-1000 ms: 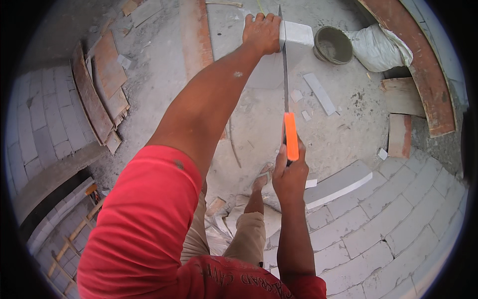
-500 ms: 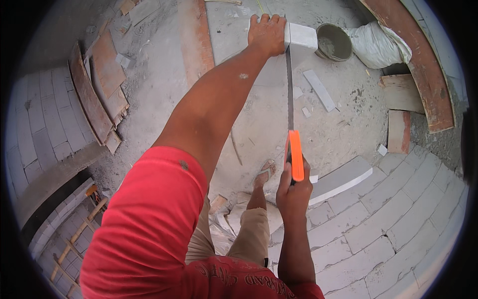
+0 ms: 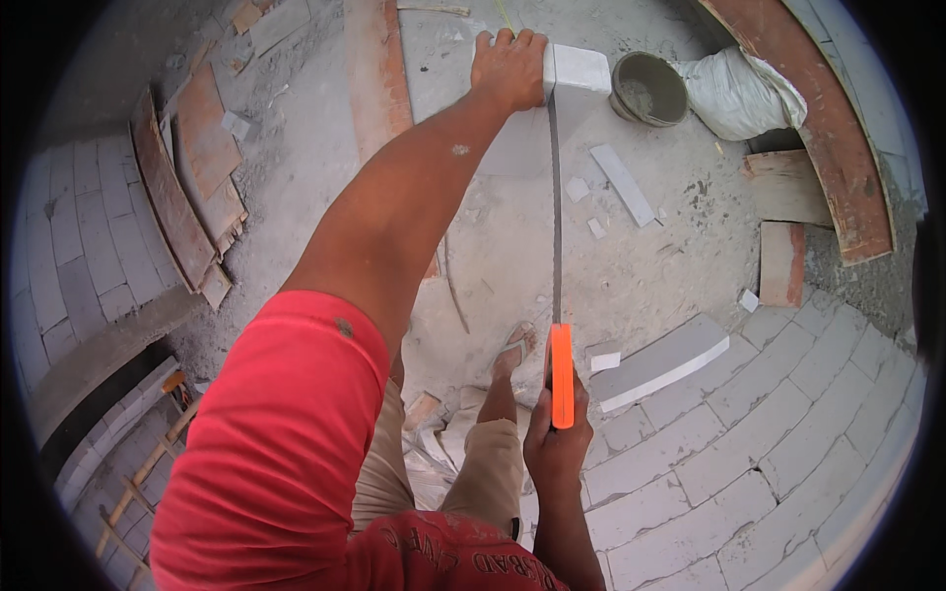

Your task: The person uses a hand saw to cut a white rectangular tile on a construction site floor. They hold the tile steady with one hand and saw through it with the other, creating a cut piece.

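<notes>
A pale rectangular block [image 3: 583, 69] sits upright near the top centre. My left hand [image 3: 510, 69] grips its left part with curled fingers, just left of the saw blade. The long toothed blade [image 3: 556, 217] runs from the block down toward me, its far end at the cut line in the block. My right hand [image 3: 552, 433] is closed on the saw's orange handle [image 3: 563, 374] at the lower middle, below the blade.
A bucket [image 3: 647, 89] and white sack [image 3: 739, 94] lie right of the block. Board offcuts [image 3: 202, 128] are at left, a curved board [image 3: 847, 187] at right, a narrow white strip [image 3: 622, 184] on the floor. Block walls [image 3: 729, 433] curve around. My sandalled foot [image 3: 512, 350] shows below.
My right hand and the saw handle have moved steadily back toward me, drawing more blade out from the block. My left hand stays on the block.
</notes>
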`<act>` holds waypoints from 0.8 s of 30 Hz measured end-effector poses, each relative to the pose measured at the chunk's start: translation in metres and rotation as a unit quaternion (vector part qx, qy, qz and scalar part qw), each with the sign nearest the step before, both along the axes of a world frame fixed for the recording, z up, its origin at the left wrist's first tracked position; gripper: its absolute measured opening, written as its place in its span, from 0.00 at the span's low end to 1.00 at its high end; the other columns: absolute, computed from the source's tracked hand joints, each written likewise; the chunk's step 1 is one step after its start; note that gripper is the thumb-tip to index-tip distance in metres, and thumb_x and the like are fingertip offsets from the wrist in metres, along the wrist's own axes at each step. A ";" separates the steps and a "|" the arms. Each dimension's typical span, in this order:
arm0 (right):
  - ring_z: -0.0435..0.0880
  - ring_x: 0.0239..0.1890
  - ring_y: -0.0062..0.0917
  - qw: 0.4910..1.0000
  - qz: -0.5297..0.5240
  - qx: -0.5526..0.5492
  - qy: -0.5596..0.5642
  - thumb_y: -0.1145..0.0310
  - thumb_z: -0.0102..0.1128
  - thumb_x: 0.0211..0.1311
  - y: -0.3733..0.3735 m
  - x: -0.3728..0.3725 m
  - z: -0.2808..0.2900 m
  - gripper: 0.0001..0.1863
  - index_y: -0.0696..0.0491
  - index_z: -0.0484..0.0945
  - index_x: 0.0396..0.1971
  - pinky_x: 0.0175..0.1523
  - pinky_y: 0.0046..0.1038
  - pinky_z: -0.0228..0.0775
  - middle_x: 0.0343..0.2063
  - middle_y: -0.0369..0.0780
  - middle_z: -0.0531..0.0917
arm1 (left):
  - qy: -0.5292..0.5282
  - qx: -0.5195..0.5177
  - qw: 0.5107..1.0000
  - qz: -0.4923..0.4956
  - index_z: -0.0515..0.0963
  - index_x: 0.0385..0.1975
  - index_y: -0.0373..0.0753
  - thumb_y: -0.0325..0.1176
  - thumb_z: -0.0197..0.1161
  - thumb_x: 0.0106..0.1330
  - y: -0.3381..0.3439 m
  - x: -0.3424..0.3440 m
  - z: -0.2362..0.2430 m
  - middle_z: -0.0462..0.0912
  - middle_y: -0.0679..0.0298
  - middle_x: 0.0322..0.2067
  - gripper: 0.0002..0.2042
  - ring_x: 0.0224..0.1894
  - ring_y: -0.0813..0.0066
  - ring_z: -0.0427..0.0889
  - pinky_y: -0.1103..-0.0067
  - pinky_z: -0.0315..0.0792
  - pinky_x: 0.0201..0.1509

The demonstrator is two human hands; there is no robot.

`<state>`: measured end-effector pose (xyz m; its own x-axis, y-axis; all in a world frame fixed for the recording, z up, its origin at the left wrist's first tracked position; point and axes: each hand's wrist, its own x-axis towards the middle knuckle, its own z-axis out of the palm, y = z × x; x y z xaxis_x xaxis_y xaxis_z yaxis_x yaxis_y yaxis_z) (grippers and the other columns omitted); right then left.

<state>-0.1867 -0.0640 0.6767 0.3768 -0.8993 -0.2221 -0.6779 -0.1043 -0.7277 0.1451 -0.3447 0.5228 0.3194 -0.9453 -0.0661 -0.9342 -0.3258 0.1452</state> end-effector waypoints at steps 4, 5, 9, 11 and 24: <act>0.92 0.40 0.46 0.995 -0.084 0.045 -0.005 0.70 0.56 0.77 -0.064 0.041 -0.026 0.18 0.65 0.73 0.59 0.44 0.39 0.83 0.40 0.55 0.88 | -0.013 0.010 1.000 -0.003 0.72 0.67 0.45 0.40 0.78 0.52 -0.002 -0.003 -0.005 0.77 0.64 0.64 0.39 0.70 0.59 0.72 0.54 0.59 0.72; 0.91 0.33 0.50 0.995 -0.055 0.073 0.044 0.65 0.57 0.78 -0.122 0.069 -0.042 0.19 0.66 0.75 0.56 0.39 0.41 0.81 0.30 0.54 0.87 | 0.010 0.017 1.000 0.001 0.71 0.68 0.45 0.41 0.78 0.51 0.002 -0.008 -0.008 0.77 0.63 0.64 0.40 0.70 0.58 0.72 0.53 0.58 0.73; 0.89 0.38 0.56 0.997 0.021 0.014 0.068 0.59 0.59 0.78 -0.186 0.120 -0.074 0.25 0.65 0.73 0.61 0.43 0.47 0.82 0.33 0.59 0.87 | 0.032 0.037 0.999 0.009 0.70 0.71 0.44 0.48 0.77 0.51 -0.002 0.022 -0.004 0.75 0.61 0.66 0.43 0.71 0.56 0.70 0.50 0.57 0.73; 0.89 0.39 0.56 0.999 0.031 0.028 0.024 0.59 0.59 0.78 -0.183 0.116 -0.075 0.26 0.65 0.72 0.63 0.44 0.47 0.81 0.34 0.59 0.87 | 0.057 0.057 0.997 0.018 0.72 0.71 0.44 0.58 0.76 0.52 -0.003 0.028 -0.007 0.75 0.61 0.67 0.45 0.72 0.57 0.68 0.50 0.57 0.73; 0.89 0.53 0.51 0.998 0.027 0.021 -0.051 0.70 0.53 0.77 -0.034 0.009 -0.012 0.25 0.63 0.64 0.68 0.57 0.41 0.83 0.59 0.59 0.81 | -0.002 -0.048 0.999 0.001 0.76 0.68 0.53 0.75 0.77 0.43 -0.024 -0.015 -0.015 0.77 0.72 0.65 0.51 0.71 0.63 0.67 0.59 0.60 0.70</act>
